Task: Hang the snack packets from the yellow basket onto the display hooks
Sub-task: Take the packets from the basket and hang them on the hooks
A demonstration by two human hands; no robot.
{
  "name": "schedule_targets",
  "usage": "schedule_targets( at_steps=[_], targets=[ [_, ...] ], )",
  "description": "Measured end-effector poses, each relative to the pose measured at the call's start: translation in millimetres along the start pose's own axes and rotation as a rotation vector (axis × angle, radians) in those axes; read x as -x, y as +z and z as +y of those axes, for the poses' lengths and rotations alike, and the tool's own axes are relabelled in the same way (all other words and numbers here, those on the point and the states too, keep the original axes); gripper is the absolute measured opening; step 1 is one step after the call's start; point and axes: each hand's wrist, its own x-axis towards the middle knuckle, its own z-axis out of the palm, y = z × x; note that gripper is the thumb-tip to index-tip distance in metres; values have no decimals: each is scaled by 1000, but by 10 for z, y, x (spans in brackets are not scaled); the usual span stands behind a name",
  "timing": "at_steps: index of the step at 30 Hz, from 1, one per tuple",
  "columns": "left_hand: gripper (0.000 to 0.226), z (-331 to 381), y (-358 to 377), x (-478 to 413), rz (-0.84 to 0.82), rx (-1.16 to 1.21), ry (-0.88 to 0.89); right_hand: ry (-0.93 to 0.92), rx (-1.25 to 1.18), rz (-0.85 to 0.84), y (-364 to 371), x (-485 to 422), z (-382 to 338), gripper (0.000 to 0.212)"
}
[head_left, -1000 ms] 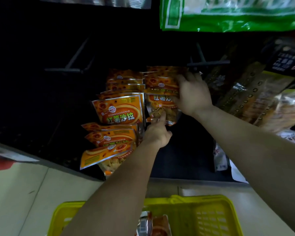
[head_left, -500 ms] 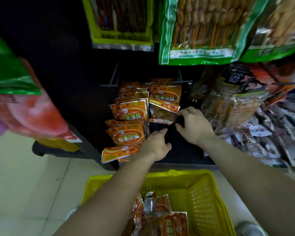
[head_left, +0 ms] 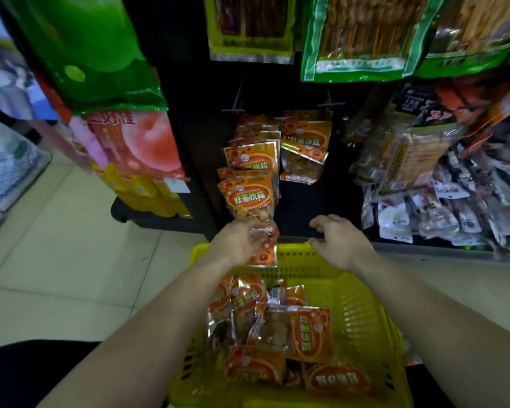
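Observation:
A yellow basket [head_left: 362,316] sits on the floor below me with several orange snack packets [head_left: 304,334] inside. More of the same packets hang in two columns on black display hooks: a left column [head_left: 249,156] and a right column [head_left: 305,141]. My left hand [head_left: 236,244] is closed on an orange snack packet [head_left: 264,254] just under the left column, above the basket's far rim. My right hand [head_left: 340,242] hovers over the same rim, fingers curled apart and holding nothing.
Large green bags [head_left: 357,36] hang overhead. A pink peach-print bag [head_left: 142,142] hangs at the left. Dense rows of mixed packets [head_left: 418,160] fill the right side. A black display base [head_left: 156,219] stands on the pale tiled floor [head_left: 65,260].
Both hands came down from the hanging packets to the basket's far rim. The right hand let go of the right column's packet. The view pulled back, showing more of the basket.

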Motion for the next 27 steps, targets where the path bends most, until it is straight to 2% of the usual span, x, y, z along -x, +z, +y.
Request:
schedule_targets(
  at_steps=[3,5,9,11,13,17,19,23,27],
  targets=[
    [46,-338,-15,184,21,-39,-84,-57,53,-75,247,61,-151,51],
    [50,-506,10,249,23,-73,-130,-140,100,-92,379,56,-275,62],
    [60,-672,72,247,-30,-142,-138,-276,165,-141,625,-59,-541,79],
    [62,-706,101,196,-32,-147,-147,-283,225,-136,724,-155,-652,75],
    [64,-733,128,140,-28,-150,-160,-272,260,-101,773,-262,-712,61],
    [61,-753,128,12,29,-53,-165,-219,187,0,704,-565,-681,32],
    [58,-758,118,-67,43,-23,-164,-189,164,-24,629,-734,-643,26],
    [56,-772,139,-158,-31,-81,-142,-212,151,-241,586,-877,-604,66],
    [54,-804,195,-229,-11,-89,-160,-248,195,-283,685,-826,-574,95]
  ],
)
